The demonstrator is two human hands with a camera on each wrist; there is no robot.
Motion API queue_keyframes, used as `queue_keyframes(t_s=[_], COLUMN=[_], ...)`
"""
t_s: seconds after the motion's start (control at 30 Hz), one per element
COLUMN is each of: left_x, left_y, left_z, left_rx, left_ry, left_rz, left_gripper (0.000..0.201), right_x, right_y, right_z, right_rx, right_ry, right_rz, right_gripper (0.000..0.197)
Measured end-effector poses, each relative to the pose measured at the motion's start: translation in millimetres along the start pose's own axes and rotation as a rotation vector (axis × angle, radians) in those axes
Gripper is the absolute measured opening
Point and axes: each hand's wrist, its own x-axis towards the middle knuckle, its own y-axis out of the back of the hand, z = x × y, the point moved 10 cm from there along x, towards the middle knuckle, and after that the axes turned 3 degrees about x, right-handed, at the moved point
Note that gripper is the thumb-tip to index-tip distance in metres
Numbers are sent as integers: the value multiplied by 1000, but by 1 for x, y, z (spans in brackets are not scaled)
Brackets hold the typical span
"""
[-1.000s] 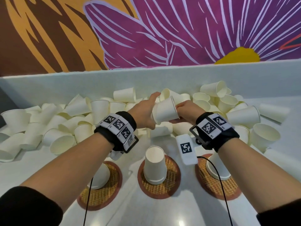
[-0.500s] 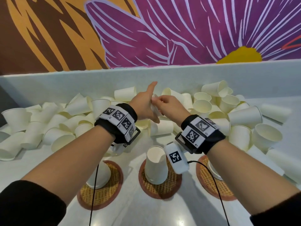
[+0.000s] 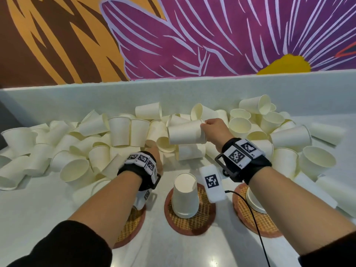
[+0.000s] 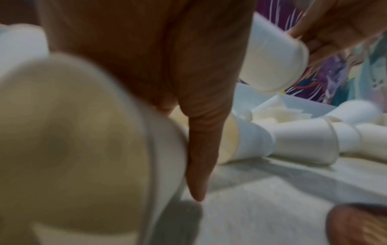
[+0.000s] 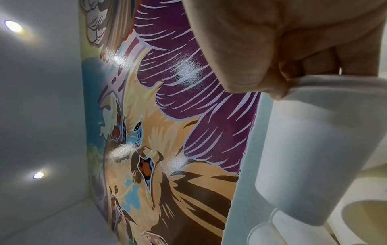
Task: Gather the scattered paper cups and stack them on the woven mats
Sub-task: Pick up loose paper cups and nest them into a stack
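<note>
My right hand [image 3: 207,125] pinches the rim of a white paper cup [image 3: 185,132] and holds it sideways above the pile; the right wrist view shows the fingertips [image 5: 276,92] on that rim. My left hand [image 3: 155,154] is low at the pile's front edge. One straight digit [image 4: 199,157] lies against a cup [image 4: 83,149] whose mouth faces the camera, and the other fingers are hidden. Three woven mats lie in front. The middle mat [image 3: 204,218] carries an upturned cup stack [image 3: 185,197]. The right mat [image 3: 260,224] carries a cup [image 3: 254,201], and my arm covers most of the left mat [image 3: 131,224].
A wide heap of loose paper cups [image 3: 119,132] runs along the low white back wall [image 3: 96,101], from the far left to the far right. A black cable [image 3: 256,224] trails from my right wrist across the right mat. The white tabletop [image 3: 38,209] shows at the front left.
Both hands held one cup a second ago. My right hand now holds it alone, turned sideways. My left hand has let go and dropped to the front of the pile.
</note>
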Motion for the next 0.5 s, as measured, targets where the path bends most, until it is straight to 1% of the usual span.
queue_keyframes(t_s=[0.07,0.1,0.13,0.17,0.23,0.27,0.3,0.33,0.37,0.4,0.43,0.5], left_x=[1,2,4,4,-7,-14,-20,-26,-29,-30,-32,-40], left_y=[-5,-2,8,23,63,79,92,98,100,98,96,97], left_z=[-3,-5,-7,-10,-18,-27,-35,-41,-45,-44,-38,-20], left_rx=[-16,-57,-160,-321,-676,-840,-998,-1156,-1315,-1443,-1536,-1647], left_ry=[13,26,43,53,70,104,146,202,257,295,300,222], left_rz=[-11,-10,27,101,319,419,490,520,514,471,406,324], left_gripper=[77,78,80,80,77,76,76,78,81,82,83,77], right_x=[2,3,4,5,6,5,4,2,0,-3,-7,-17], right_y=[-1,2,4,7,10,9,8,5,1,-4,-11,-26], right_z=[3,4,5,6,5,2,-1,-5,-9,-15,-21,-36], right_rx=[13,13,7,2,11,23,32,43,56,78,109,182], right_ry=[-13,-18,-23,-25,-33,-33,-28,-20,-11,-2,16,55], right_rz=[-13,-13,-8,3,17,15,8,0,-8,-25,-52,-111], right_gripper=[11,12,13,14,16,16,15,16,18,21,20,14])
